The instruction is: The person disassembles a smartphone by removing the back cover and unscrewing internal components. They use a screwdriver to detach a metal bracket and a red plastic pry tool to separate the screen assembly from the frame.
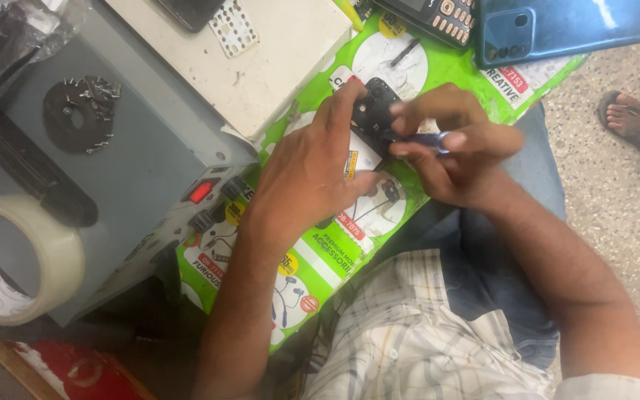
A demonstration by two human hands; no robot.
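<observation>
The fingers of the left hand are curled round a small black phone with its back cover off, thumb low on the near side and fingertips over its far left edge, pinning it flat on the sheet; the fingers of the right hand are pinched narrow on a slim blue-handled tool, probably a screwdriver, though blur hides its tip. The phone lies directly left of the right fingertips, touching distance, its long axis running away from the person and tilted slightly right, while the tool lies crosswise to it, pointing in from the right. Both hands are on it; the right does the fine work. Under them spreads a large green printed poster sheet over the person's lap. Left of the left fingers stands a big grey metal box with a red switch, a cream slab on it, close enough to crowd that side. Beyond the fingers lie a blue smartphone and a black keypad phone. Far left sits a roll of clear tape. Room opens only to the right, over speckled floor.
</observation>
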